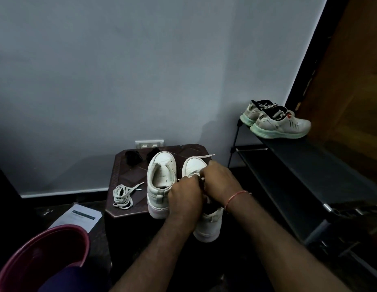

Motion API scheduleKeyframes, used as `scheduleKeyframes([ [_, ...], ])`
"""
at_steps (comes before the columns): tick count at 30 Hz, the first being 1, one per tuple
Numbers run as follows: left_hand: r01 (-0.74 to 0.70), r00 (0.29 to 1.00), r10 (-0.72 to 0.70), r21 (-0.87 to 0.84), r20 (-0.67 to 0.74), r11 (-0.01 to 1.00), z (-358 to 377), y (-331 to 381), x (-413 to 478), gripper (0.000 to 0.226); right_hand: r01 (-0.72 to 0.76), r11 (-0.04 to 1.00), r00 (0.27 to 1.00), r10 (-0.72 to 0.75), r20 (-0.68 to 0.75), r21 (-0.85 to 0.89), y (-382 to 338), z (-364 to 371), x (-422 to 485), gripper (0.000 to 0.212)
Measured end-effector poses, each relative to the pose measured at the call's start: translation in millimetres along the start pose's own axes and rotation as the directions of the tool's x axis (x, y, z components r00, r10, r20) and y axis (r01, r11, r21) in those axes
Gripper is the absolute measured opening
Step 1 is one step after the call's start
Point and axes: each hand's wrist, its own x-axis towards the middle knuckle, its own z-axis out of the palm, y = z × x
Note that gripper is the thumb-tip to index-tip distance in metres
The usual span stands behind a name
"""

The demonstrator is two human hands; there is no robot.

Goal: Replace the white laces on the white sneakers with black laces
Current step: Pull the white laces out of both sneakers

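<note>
Two white sneakers stand heel-toward-me on a dark brown stool point(124, 175). The left sneaker point(160, 182) has no lace in it. Both hands are over the right sneaker point(208, 226), which hangs partly off the stool's front edge. My left hand point(183, 199) grips the shoe's tongue area, and my right hand point(219, 182) pinches its white lace point(206, 156), whose free end trails out past the toe. A pulled-out white lace point(123, 194) lies coiled on the stool's left side. Two bundles of black laces point(132, 157) sit at the stool's back edge.
A black shoe rack point(310, 163) stands to the right with a pair of grey running shoes point(278, 123) on top. A maroon plastic bucket point(42, 256) is at lower left, with a printed sheet of paper point(78, 218) on the floor. A wall socket point(149, 143) is behind the stool.
</note>
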Motion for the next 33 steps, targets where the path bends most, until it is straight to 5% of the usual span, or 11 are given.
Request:
scheduleKeyframes([
  [5, 0.033, 0.999, -0.034, -0.033, -0.032, 0.999, 0, -3, 3, 0.018, -0.132, 0.931, 0.968, 0.195, -0.156, 0.340, 13, 8, 7, 0.007],
  [8, 0.018, 0.999, -0.019, -0.055, -0.030, 0.998, -1, -1, 1, 0.020, -0.123, 0.179, 0.898, 0.438, 0.032, 0.976, 10, 8, 0, 0.013],
  [10, 0.011, 1.000, -0.012, -0.052, -0.023, 0.999, 1, -1, 1, 0.022, -0.047, -0.182, 0.896, 0.426, 0.122, 0.982, 7, 10, -6, 0.015],
  [11, 0.019, 1.000, -0.020, -0.050, -0.022, 0.999, 1, -2, 2, 0.021, -0.046, -0.106, 0.905, 0.417, 0.086, 0.993, 9, 10, -4, 0.015],
  [13, 0.042, 0.999, -0.044, -0.055, -0.029, 0.998, 0, -4, 6, 0.019, -0.075, 0.392, 0.954, 0.297, -0.049, 0.917, 17, 7, 1, 0.011],
  [16, 0.057, 0.998, -0.058, -0.070, -0.017, 0.996, 0, -4, 9, 0.019, -0.032, 0.880, 0.997, 0.063, -0.050, 0.474, 21, 7, 6, 0.013],
  [20, 0.036, 0.999, -0.037, -0.076, -0.014, 0.996, 0, 0, 5, 0.020, -0.029, 0.998, 0.999, 0.031, -0.032, 0.058, 12, 17, 3, 0.024],
  [24, 0.040, 0.999, -0.041, -0.050, -0.018, 0.998, -2, 0, 3, 0.018, -0.038, 0.963, 0.980, 0.088, -0.177, 0.267, 12, 28, 2, 0.010],
  [27, 0.055, 0.998, -0.055, -0.027, 0.004, 0.998, -6, 2, 6, 0.017, -0.102, 0.670, 0.933, 0.321, -0.164, 0.735, 14, 28, -3, 0.009],
  [31, 0.094, 0.995, -0.094, 0.005, 0.030, 0.996, -14, -1, 10, 0.019, -0.006, -0.235, 0.828, 0.543, 0.137, 0.972, 29, 1, -2, 0.016],
  [33, 0.077, 0.996, -0.078, 0.022, 0.042, 0.997, -16, -3, 7, 0.018, 0.017, -0.311, 0.796, 0.580, 0.175, 0.950, 43, -14, 1, 0.015],
])
